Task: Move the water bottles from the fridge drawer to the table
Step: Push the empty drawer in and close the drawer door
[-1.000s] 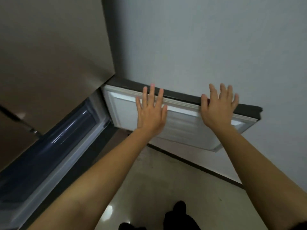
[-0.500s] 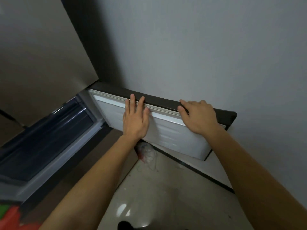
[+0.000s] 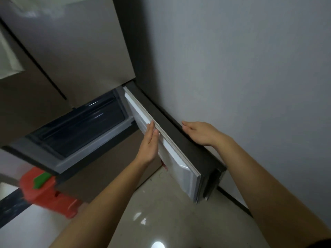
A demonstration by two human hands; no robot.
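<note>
Head view of the lower fridge door [image 3: 172,158], swung wide open and standing close to the grey wall [image 3: 241,68]. On the white inner side of that door, the left hand [image 3: 148,145] lay flat with fingers straight and together, its fingertips at the pale gasket along the door's top edge, gripping nothing. On the dark outer side of the door, the right hand [image 3: 200,133] rested palm down on the top edge, fingers extended, closed on nothing. Left of the door, the fridge drawer [image 3: 80,122] showed a dark translucent front within the open compartment; no water bottles could be made out through it. Below and left of the drawer stood a blurred red and green object [image 3: 48,192] on the glossy floor [image 3: 161,221].
</note>
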